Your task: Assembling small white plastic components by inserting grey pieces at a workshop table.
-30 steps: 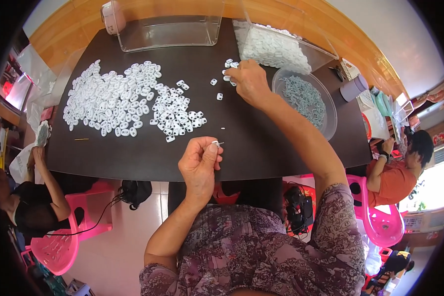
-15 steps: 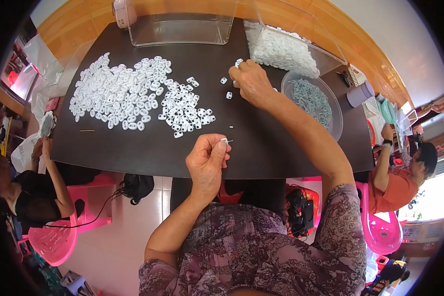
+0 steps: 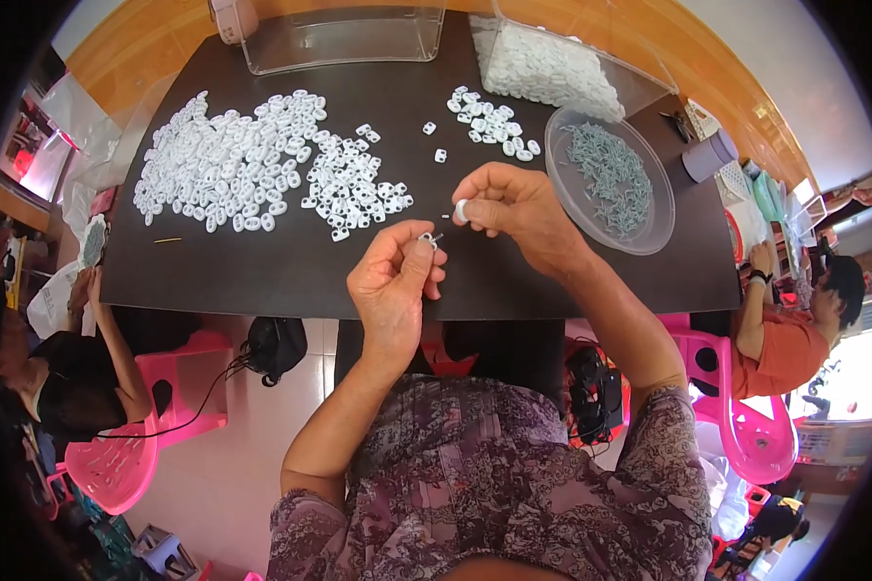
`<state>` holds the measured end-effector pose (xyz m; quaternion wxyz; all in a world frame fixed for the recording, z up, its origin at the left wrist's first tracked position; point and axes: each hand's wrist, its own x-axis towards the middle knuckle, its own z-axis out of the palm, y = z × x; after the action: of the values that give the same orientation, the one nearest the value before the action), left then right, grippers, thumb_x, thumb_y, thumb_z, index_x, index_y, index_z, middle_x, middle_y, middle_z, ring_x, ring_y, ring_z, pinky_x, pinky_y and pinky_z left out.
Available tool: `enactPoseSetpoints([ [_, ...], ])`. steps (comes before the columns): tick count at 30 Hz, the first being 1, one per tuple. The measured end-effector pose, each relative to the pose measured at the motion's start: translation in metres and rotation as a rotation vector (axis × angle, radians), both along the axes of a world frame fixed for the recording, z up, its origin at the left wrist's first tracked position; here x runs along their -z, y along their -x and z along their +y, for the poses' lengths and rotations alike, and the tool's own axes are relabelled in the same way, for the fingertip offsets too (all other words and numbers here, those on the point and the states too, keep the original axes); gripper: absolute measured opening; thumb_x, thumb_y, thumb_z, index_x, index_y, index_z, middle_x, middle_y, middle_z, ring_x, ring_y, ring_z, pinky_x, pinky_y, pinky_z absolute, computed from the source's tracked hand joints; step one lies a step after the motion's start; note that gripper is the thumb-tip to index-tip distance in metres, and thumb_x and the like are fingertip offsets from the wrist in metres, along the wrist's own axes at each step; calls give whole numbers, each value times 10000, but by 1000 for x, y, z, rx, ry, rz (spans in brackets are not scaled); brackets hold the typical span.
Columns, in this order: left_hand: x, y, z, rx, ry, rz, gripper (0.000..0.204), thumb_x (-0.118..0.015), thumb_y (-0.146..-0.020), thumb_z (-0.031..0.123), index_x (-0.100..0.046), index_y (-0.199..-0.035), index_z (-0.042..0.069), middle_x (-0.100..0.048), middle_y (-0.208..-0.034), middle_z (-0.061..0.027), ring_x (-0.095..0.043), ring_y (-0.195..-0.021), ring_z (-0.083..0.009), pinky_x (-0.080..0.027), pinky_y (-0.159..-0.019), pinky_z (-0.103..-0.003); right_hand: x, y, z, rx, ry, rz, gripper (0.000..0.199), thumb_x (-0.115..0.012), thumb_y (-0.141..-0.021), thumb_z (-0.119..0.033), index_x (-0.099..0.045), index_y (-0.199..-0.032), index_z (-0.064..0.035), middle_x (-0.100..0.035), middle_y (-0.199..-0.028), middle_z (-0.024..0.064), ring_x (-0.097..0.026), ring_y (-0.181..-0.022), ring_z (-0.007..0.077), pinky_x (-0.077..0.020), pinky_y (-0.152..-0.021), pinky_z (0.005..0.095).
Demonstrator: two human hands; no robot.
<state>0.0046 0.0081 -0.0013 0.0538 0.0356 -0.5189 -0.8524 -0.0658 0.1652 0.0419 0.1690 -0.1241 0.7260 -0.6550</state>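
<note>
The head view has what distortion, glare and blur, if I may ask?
Head view: the orange-brown wooden wall panelling bends into an arc; head view, right: the bright white opening is washed out; head view, centre: the white rounded piece in the right hand is too small to judge blur.

Small white piece [image 3: 426,236], thin pin [image 3: 438,237] jutting, in left fingers [image 3: 417,260]; rounded white part [image 3: 461,210] in right fingers [image 3: 489,213].

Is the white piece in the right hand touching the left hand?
Apart. The head view shows a strip of dark table between the white piece and the left hand.
</note>
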Motion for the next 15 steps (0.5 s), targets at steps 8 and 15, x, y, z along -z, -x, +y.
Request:
enactPoseSetpoints([
  [8,-8,-9,1,-34,82,9,160,-557,-879,56,-578,-1006,-38,-608,-759,-65,-545,-605,-83,-433,-485,-197,11,-16,-5,4,96,-26,148,-611,-803,-98,-640,-914,-6,-628,-741,28,-516,-624,51,-394,-528,175],
  [15,-10,-10,2,-21,105,-53,113,-553,-878,49,-576,-977,-1,-598,-750,-24,-527,-599,-49,-402,-478,-164,14,-23,-6,40,81,-25,183,-641,-808,-98,-631,-954,11,-643,-791,39,-541,-666,59,-410,-571,179],
])
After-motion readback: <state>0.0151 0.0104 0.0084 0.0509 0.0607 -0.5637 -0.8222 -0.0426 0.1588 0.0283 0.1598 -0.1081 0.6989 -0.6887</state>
